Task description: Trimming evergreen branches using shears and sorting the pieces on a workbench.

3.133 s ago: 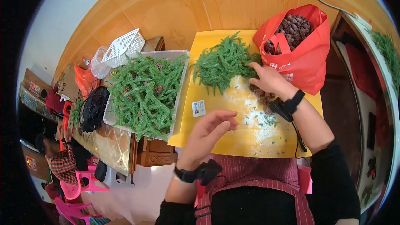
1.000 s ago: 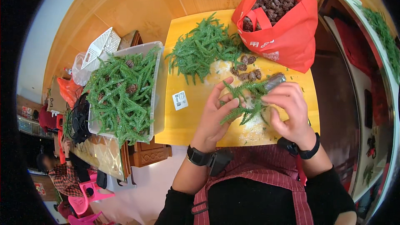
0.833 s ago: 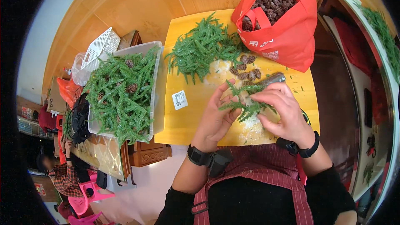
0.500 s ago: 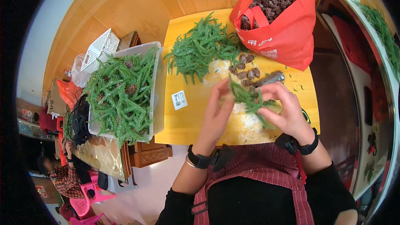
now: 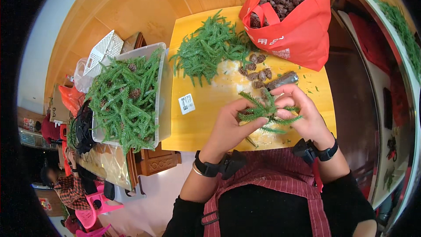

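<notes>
Both my hands hold a small bunch of green fir sprigs (image 5: pixel 266 113) above the near edge of a yellow table (image 5: pixel 199 118). My left hand (image 5: pixel 230 125) grips the stems from the left. My right hand (image 5: pixel 302 114) pinches the sprigs from the right. Just beyond my hands lie a few brown pine cones (image 5: pixel 255 72) and a dark cylindrical tool (image 5: pixel 283 80). A heap of loose green sprigs (image 5: pixel 208 48) lies farther back on the table.
A red bag full of pine cones (image 5: pixel 287 15) stands at the table's far right. A clear plastic bin (image 5: pixel 160 101) with sprigs and cones stands to the left. A white sticker (image 5: pixel 187 103) lies on the table. Another person sits low at the left (image 5: pixel 66 184).
My right hand left the far cones and came toward me; both hands took up sprigs and keep turning and regripping the bunch over the near table edge.
</notes>
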`<act>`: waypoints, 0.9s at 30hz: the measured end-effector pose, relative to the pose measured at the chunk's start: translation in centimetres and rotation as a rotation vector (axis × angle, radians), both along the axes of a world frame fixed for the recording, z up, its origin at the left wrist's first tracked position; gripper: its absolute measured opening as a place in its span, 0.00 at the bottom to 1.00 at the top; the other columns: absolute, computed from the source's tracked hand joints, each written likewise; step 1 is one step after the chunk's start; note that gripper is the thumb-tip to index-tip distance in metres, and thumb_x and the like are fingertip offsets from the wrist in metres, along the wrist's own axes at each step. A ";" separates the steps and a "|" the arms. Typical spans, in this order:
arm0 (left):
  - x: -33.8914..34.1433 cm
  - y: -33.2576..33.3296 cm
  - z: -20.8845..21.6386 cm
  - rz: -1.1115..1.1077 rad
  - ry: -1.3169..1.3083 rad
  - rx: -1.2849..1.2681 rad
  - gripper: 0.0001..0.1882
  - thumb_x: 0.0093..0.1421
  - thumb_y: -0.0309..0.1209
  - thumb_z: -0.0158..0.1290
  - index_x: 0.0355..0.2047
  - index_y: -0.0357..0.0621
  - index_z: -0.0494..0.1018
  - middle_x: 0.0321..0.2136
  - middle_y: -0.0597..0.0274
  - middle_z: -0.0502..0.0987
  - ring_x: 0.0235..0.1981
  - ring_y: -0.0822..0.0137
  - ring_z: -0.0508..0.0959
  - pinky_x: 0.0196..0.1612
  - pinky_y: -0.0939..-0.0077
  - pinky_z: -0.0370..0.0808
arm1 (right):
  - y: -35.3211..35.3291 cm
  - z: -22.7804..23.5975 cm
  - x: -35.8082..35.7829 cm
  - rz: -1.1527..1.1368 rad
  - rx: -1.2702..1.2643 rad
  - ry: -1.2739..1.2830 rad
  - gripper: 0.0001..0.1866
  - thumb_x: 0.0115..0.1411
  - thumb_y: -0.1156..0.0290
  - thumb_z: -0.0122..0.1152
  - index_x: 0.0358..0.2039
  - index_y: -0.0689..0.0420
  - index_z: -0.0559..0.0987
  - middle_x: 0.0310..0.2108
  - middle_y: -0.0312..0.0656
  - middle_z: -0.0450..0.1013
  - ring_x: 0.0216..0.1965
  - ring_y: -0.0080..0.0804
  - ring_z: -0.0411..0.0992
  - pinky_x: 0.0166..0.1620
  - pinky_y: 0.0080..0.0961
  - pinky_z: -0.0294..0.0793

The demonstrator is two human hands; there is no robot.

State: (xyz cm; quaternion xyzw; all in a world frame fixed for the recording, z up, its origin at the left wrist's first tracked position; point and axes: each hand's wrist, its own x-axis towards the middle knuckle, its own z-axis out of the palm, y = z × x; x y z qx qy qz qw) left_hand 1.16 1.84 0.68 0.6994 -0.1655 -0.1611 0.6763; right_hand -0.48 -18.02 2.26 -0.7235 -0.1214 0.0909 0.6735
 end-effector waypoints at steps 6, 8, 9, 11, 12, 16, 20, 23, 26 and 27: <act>-0.1 -0.6 -0.3 -0.061 0.330 -0.322 0.14 0.54 0.22 0.52 0.42 0.34 0.69 0.36 0.55 0.76 0.35 0.69 0.76 0.44 0.76 0.71 | -0.3 -0.2 -0.3 -0.002 0.102 0.054 0.19 0.55 0.77 0.55 0.48 0.59 0.65 0.29 0.31 0.68 0.36 0.17 0.67 0.43 0.16 0.63; 0.0 -0.7 -0.8 -0.093 0.395 -0.410 0.14 0.56 0.22 0.50 0.43 0.33 0.68 0.36 0.53 0.76 0.36 0.68 0.76 0.45 0.74 0.71 | -0.7 -0.7 -0.5 -0.017 0.124 0.062 0.19 0.55 0.78 0.54 0.48 0.60 0.65 0.29 0.31 0.68 0.36 0.17 0.67 0.43 0.16 0.63; 0.0 -0.8 -0.9 -0.121 0.442 -0.477 0.14 0.56 0.23 0.49 0.44 0.33 0.68 0.37 0.52 0.75 0.37 0.67 0.76 0.45 0.73 0.71 | -0.9 -0.9 -0.6 -0.030 0.146 0.069 0.19 0.55 0.78 0.54 0.48 0.60 0.65 0.29 0.31 0.68 0.36 0.17 0.68 0.42 0.15 0.63; 0.0 -0.9 -1.1 -0.154 0.493 -0.543 0.14 0.57 0.24 0.48 0.44 0.32 0.67 0.38 0.51 0.75 0.38 0.66 0.76 0.46 0.72 0.71 | -1.1 -1.2 -0.7 -0.047 0.151 0.057 0.18 0.55 0.78 0.53 0.48 0.60 0.65 0.29 0.31 0.68 0.36 0.17 0.68 0.42 0.15 0.64; 0.1 -1.0 -1.2 -0.172 0.526 -0.557 0.15 0.56 0.24 0.48 0.45 0.32 0.67 0.38 0.51 0.75 0.38 0.66 0.75 0.46 0.72 0.71 | -1.2 -1.3 -0.8 -0.058 0.157 0.044 0.18 0.56 0.79 0.53 0.48 0.60 0.65 0.29 0.31 0.68 0.36 0.17 0.69 0.42 0.14 0.64; 0.4 -1.0 -1.4 -0.220 0.564 -0.589 0.17 0.55 0.25 0.48 0.45 0.32 0.66 0.36 0.51 0.75 0.37 0.65 0.75 0.46 0.72 0.71 | -1.4 -1.0 -1.0 -0.047 0.121 0.052 0.22 0.49 0.87 0.45 0.47 0.63 0.64 0.30 0.34 0.67 0.36 0.18 0.68 0.44 0.15 0.64; 0.1 -0.9 -1.2 -0.204 0.548 -0.600 0.17 0.55 0.24 0.48 0.46 0.32 0.66 0.35 0.52 0.75 0.37 0.65 0.75 0.45 0.72 0.71 | -1.4 -1.4 -1.1 -0.047 0.101 0.006 0.18 0.56 0.80 0.52 0.47 0.61 0.64 0.28 0.33 0.68 0.34 0.18 0.70 0.41 0.17 0.66; -0.1 -1.0 -0.7 -0.252 0.513 -0.620 0.15 0.54 0.22 0.51 0.44 0.34 0.67 0.36 0.58 0.74 0.37 0.72 0.74 0.42 0.78 0.70 | -1.3 -1.4 -1.2 -0.051 0.077 -0.031 0.18 0.56 0.80 0.53 0.47 0.61 0.64 0.27 0.33 0.69 0.34 0.19 0.70 0.40 0.17 0.66; -0.5 -1.6 -0.4 -0.082 0.421 -0.370 0.15 0.52 0.23 0.55 0.41 0.36 0.69 0.36 0.61 0.74 0.36 0.75 0.73 0.41 0.80 0.70 | -1.3 -1.3 -1.3 -0.052 0.042 -0.055 0.18 0.55 0.80 0.53 0.47 0.61 0.64 0.27 0.33 0.69 0.34 0.18 0.69 0.40 0.17 0.66; -0.4 -1.7 -0.6 -0.053 0.405 -0.359 0.14 0.51 0.23 0.56 0.39 0.37 0.69 0.36 0.62 0.74 0.35 0.76 0.73 0.40 0.81 0.70 | -1.4 -1.2 -1.3 -0.054 0.018 -0.064 0.18 0.55 0.80 0.54 0.47 0.61 0.64 0.28 0.33 0.69 0.34 0.18 0.69 0.40 0.17 0.66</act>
